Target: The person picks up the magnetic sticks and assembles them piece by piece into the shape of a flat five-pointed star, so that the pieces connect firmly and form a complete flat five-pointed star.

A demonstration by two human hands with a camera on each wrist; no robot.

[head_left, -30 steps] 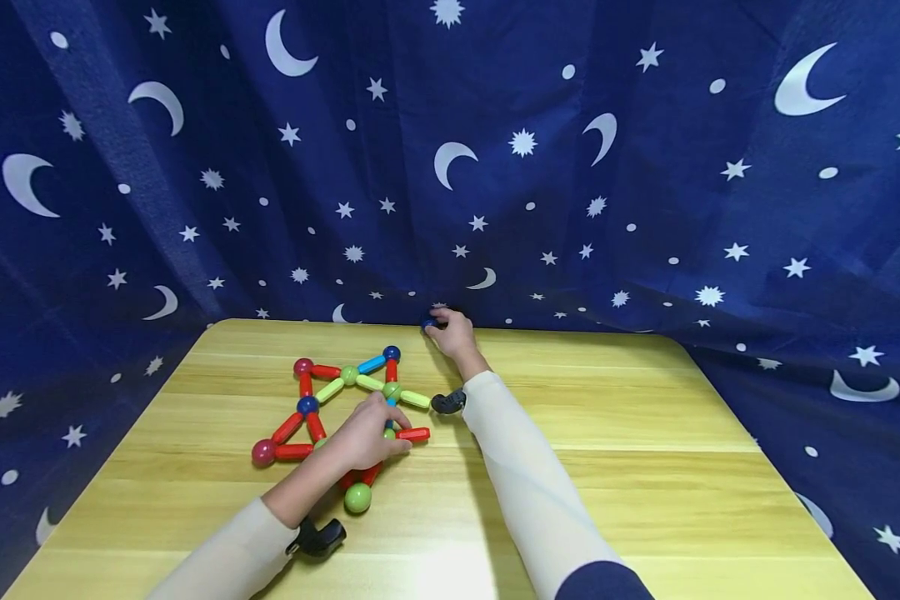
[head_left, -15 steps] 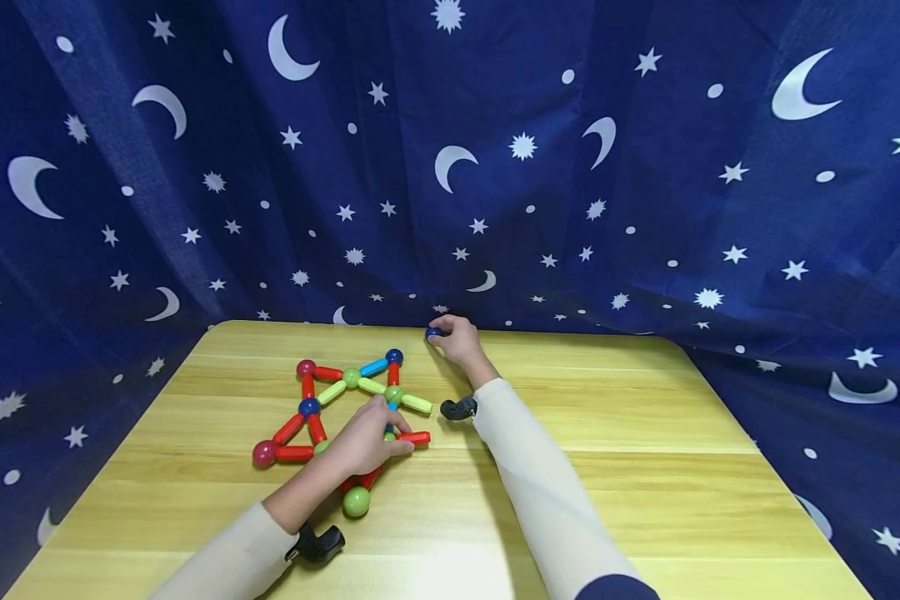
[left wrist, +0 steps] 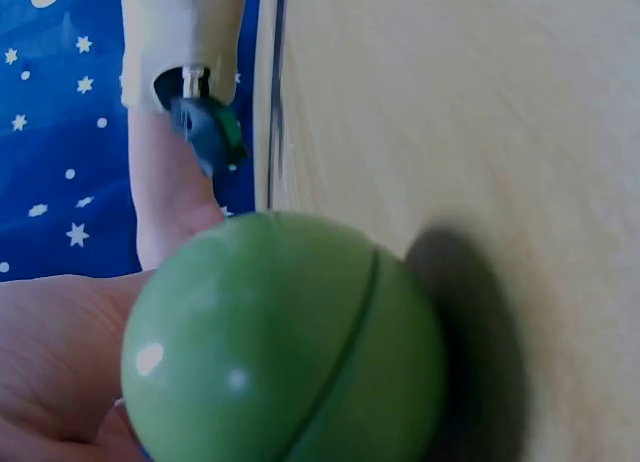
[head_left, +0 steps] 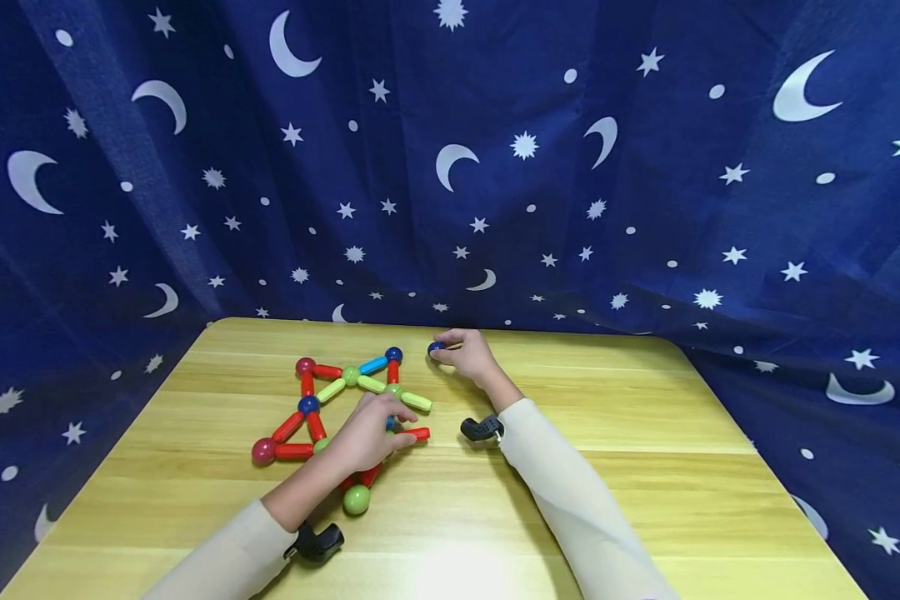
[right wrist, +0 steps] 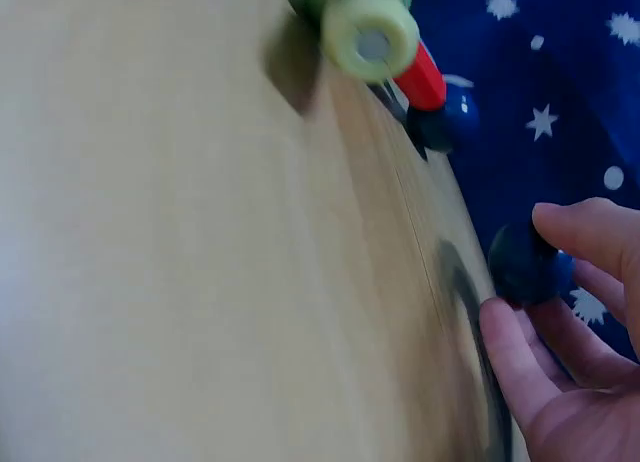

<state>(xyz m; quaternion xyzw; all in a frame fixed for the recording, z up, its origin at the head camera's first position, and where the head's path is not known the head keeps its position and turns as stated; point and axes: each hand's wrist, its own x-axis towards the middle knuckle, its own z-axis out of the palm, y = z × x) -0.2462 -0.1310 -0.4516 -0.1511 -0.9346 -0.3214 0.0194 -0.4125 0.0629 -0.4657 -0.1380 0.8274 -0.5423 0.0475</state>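
Observation:
A flat frame of magnetic sticks and balls lies on the wooden table [head_left: 615, 467]. My left hand [head_left: 363, 433] is over its right side, thumb and fingers about a red stick [head_left: 420, 434] that points right; the grip is partly hidden. A light green stick [head_left: 417, 401] juts out just beyond those fingers. In the left wrist view a green ball [left wrist: 280, 342] covers much of the hand. My right hand [head_left: 474, 357] pinches a dark blue ball [head_left: 436, 349] between thumb and fingers, right of the frame. That ball also shows in the right wrist view [right wrist: 525, 265].
Crimson balls [head_left: 263, 451], blue balls [head_left: 309, 404] and more red sticks [head_left: 294, 451] form the frame's left part. A near green ball [head_left: 356, 500] sits at its front tip. A dark blue star-and-moon curtain [head_left: 525, 200] hangs behind the table's far edge.
My right hand has brought the blue ball from the table's far edge toward me and slightly right. My left thumb has shifted up against the red stick, covering the green ball there.

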